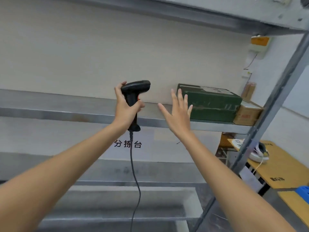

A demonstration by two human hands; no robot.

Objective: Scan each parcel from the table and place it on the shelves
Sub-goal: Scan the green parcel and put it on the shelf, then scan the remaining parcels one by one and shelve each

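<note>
From the head camera, I see my left hand (124, 108) at the centre of the frame, wrapped tight around the grip of a black barcode scanner (134, 96), whose head points toward the right of the picture. Its cable (133, 173) hangs straight down to the lower middle of the frame.

My right hand (177, 114) is just right of centre, empty, with fingers spread wide and palm facing the green parcel (210, 102). The fingertips sit just beside the parcel's left end; I cannot tell whether they touch it.

That green parcel lies flat on the metal shelf (66, 113), right of centre, with a white label on top. A brown carton (247, 114) sits against its right end, close to the grey upright post (275, 97).

I judge this parcel as shelved. The risks from here:
- A stray push with the open hand would drive the parcel into the carton and nudge that toward the shelf's end.
- The dangling cable could snag on the shelf edge when I lower the scanner, jerking it in my grip.
</note>
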